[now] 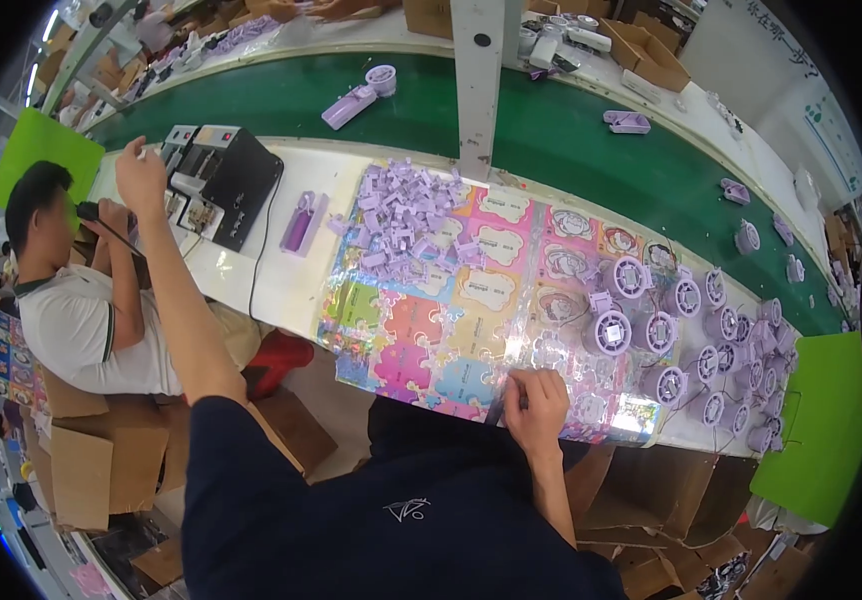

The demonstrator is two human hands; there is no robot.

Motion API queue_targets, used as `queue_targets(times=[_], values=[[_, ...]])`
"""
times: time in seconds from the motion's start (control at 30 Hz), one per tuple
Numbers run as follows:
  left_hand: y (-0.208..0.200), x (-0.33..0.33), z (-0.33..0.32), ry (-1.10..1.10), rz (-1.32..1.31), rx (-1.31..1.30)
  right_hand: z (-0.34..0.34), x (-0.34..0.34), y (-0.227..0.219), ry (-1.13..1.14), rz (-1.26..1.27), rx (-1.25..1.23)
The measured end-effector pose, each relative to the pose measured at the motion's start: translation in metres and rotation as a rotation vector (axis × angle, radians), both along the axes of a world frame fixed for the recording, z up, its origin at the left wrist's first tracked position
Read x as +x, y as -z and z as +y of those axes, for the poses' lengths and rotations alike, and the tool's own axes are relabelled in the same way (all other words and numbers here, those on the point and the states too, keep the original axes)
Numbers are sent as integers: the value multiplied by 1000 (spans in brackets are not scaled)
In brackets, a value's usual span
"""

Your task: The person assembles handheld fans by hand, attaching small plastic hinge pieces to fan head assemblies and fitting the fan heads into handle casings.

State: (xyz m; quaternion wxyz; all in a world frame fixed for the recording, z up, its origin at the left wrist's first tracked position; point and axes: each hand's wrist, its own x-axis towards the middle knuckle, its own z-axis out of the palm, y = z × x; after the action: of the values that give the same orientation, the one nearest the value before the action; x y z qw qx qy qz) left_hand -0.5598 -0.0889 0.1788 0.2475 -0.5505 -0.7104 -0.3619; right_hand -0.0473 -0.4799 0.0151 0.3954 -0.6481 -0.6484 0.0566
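Observation:
My left hand [141, 180] is raised at the far left, arm stretched out, beside a black and grey bench machine [226, 185]. Its fingers are closed, and whatever is in them is too small to make out. My right hand [539, 405] rests with curled fingers on the front edge of a colourful patterned mat [421, 345]; nothing shows in it. On the mat lies a heap of small light-purple plastic parts [406, 215]. Left of the heap is a light-purple handle-shaped shell [303, 225]. Several round light-purple fan heads [633, 278] with wires stand at the right.
Behind the table runs a green conveyor belt [571, 115] carrying scattered purple parts, including a fan-like piece [361, 97]. A white metal post [477, 90] rises at the table's back edge. At the left sits another person [91, 320]. Cardboard boxes [116, 460] stand below; a green panel [816, 430] is at right.

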Motion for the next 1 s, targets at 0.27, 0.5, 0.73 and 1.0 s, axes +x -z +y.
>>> queue_targets(times=[0.27,0.5,0.73,1.0], values=[[13,139,-30,459,-109,91,5,-2,-1,13,-43,-4],[63,261,25,968,-94,-307,8,-5,-5,37,-94,67],[72,380,-18,996,-159,42,5,-2,3,50,-153,51],[60,401,-59,1126,-1,240,2,4,4,70,-196,49]])
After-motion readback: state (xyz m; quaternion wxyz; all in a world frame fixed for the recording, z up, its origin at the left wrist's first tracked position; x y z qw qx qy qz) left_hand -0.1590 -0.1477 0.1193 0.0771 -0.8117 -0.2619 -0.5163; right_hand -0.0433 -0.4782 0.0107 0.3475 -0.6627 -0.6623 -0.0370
